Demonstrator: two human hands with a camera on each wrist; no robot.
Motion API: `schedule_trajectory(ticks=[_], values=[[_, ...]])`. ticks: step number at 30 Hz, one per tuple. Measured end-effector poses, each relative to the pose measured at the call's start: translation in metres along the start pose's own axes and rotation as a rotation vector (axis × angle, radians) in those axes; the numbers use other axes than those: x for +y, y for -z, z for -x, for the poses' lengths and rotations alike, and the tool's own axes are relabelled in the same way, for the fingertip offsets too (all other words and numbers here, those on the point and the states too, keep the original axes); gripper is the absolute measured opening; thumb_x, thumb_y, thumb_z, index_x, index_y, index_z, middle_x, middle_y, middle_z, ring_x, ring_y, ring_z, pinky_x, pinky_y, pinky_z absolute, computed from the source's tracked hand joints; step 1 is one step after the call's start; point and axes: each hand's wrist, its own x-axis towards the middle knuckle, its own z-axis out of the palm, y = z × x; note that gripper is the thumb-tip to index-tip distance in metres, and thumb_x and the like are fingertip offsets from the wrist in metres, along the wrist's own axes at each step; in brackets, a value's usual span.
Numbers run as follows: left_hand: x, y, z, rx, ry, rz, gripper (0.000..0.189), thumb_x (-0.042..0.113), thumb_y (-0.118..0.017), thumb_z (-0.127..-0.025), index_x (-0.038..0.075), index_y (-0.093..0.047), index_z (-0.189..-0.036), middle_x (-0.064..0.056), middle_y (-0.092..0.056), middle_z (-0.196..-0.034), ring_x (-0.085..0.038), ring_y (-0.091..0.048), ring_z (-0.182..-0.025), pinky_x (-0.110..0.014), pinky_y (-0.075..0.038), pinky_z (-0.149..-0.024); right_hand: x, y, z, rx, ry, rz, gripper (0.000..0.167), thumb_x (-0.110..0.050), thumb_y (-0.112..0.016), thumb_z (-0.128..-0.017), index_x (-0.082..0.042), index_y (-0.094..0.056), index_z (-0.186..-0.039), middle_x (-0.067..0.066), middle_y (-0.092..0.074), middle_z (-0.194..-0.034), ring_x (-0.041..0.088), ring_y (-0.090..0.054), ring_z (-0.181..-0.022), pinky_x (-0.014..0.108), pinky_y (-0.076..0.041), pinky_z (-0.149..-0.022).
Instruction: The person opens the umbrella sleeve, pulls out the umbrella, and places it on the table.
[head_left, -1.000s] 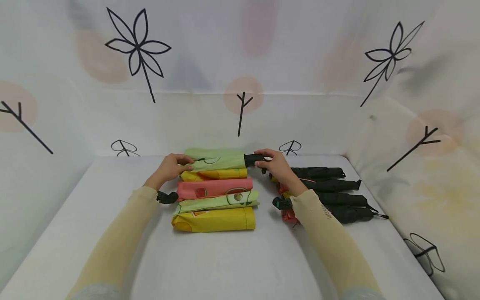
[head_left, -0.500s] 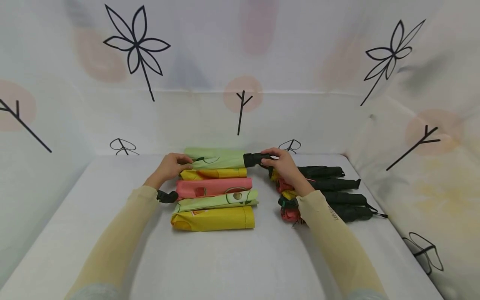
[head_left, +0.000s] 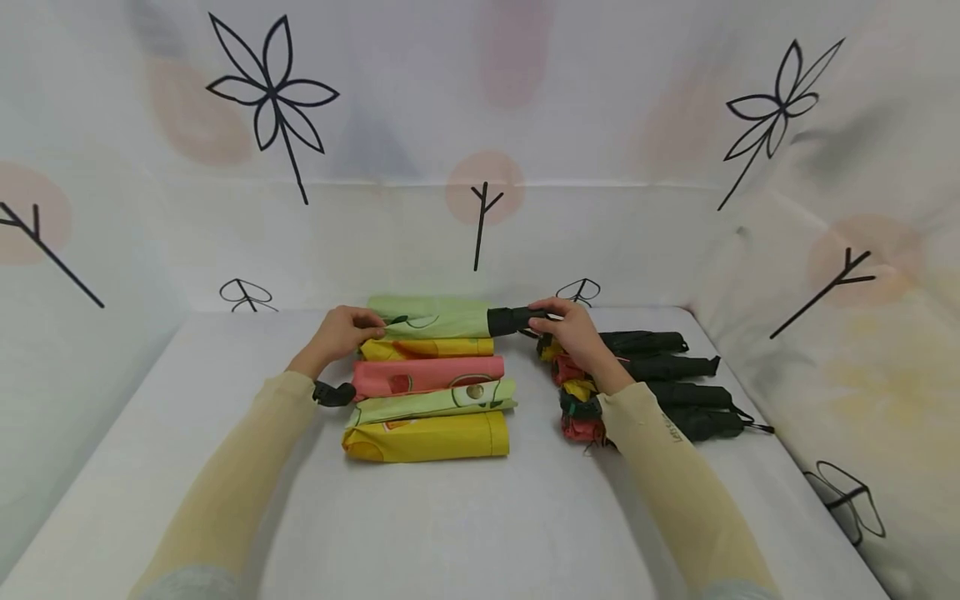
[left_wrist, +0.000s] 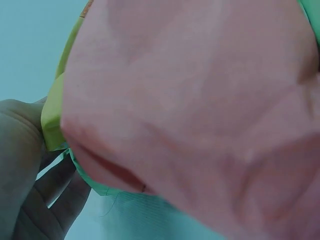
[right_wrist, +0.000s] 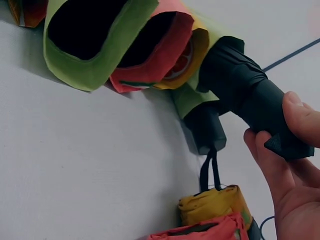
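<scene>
In the head view my left hand (head_left: 339, 335) holds the left end of a light green umbrella sleeve (head_left: 438, 321) at the back of the row. My right hand (head_left: 572, 331) grips the end of a black folded umbrella (head_left: 510, 320) whose other part sits inside that sleeve. In the right wrist view thumb and fingers pinch the dark umbrella's end. Below it, a second black end (right_wrist: 206, 131) with a strap loop pokes from a green sleeve. A pink sleeve (left_wrist: 195, 100) blocks much of the left wrist view.
Yellow (head_left: 427, 439), pink (head_left: 431, 377) and green (head_left: 435, 401) sleeves lie in a row nearer me. To the right lie several black folded umbrellas (head_left: 671, 367) with yellow and red ends, under and beside my right forearm. A patterned cloth wall (head_left: 390, 233) stands behind the white table.
My right hand has moved a little to the right, and more of the black umbrella shows between it and the green sleeve. My left hand has stayed at the sleeve's left end.
</scene>
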Motion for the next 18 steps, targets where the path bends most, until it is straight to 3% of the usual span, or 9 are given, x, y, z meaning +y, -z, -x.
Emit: schedule_trajectory(ticks=[6,10,15,18], values=[[0.000,-0.001,0.001,0.005,-0.002,0.008,0.016,0.020,-0.070,-0.096,0.008,-0.076,-0.105,-0.010,-0.072,-0.107,-0.027,-0.064,-0.096,-0.042,-0.052,-0.080,0.000,0.005,0.002,0.021,0.002,0.012,0.032,-0.014,-0.069,-0.096,-0.004,-0.064,-0.127,0.016,-0.060,-0.122,0.034,-0.064,-0.101,0.028,-0.052,-0.075],[-0.001,-0.001,0.001,0.005,-0.002,0.009,0.016,0.020,-0.070,-0.096,0.008,-0.076,-0.105,-0.010,-0.072,-0.106,-0.027,-0.064,-0.095,-0.041,-0.052,-0.081,0.004,0.008,0.003,0.035,0.011,0.030,0.030,-0.015,-0.067,-0.097,-0.005,-0.064,-0.126,0.014,-0.057,-0.127,0.034,-0.064,-0.101,0.026,-0.053,-0.074],[0.000,-0.002,0.001,0.006,-0.002,0.016,0.016,0.019,-0.070,-0.095,0.007,-0.076,-0.105,-0.010,-0.072,-0.106,-0.027,-0.064,-0.095,-0.042,-0.052,-0.081,0.007,0.011,0.005,0.053,0.017,-0.021,0.029,-0.013,-0.065,-0.098,-0.004,-0.063,-0.126,0.015,-0.053,-0.135,0.046,-0.061,-0.106,0.028,-0.054,-0.077],[0.000,-0.002,0.001,0.007,-0.002,0.014,0.015,0.019,-0.070,-0.095,0.007,-0.076,-0.105,-0.010,-0.072,-0.106,-0.027,-0.064,-0.095,-0.042,-0.052,-0.081,0.007,0.013,0.006,0.067,0.020,-0.038,0.030,-0.014,-0.065,-0.098,-0.004,-0.063,-0.126,0.016,-0.053,-0.134,0.043,-0.063,-0.106,0.027,-0.053,-0.079]])
